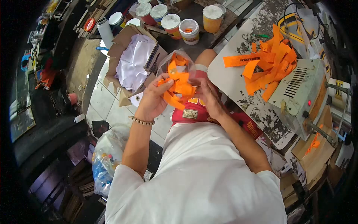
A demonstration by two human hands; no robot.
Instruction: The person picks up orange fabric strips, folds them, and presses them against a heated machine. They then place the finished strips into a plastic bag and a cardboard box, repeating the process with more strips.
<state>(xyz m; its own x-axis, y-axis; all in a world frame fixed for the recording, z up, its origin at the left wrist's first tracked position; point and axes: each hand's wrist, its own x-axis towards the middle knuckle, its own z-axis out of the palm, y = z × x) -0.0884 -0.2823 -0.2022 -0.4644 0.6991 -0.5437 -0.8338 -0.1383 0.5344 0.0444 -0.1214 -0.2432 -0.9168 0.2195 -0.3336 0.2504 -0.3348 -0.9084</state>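
In front of my lap, a clear plastic bag (161,68) holds orange printed ribbon strips (179,84), some spilling out at its near end. My left hand (157,95) is closed on the ribbon strips, thumb on top. On the other side, my right hand (209,98) has its fingers curled at the bag's edge; its fingertips are partly hidden. A heap of loose orange printed ribbons (274,65) lies on the worn white table to my right.
A grey metal device (298,87) with a red light stands on the table (227,76). At left is a cardboard box (123,39) with white cloth (136,61). Paint tubs (170,25) line the front. A filled plastic bag (108,156) sits on the floor at left.
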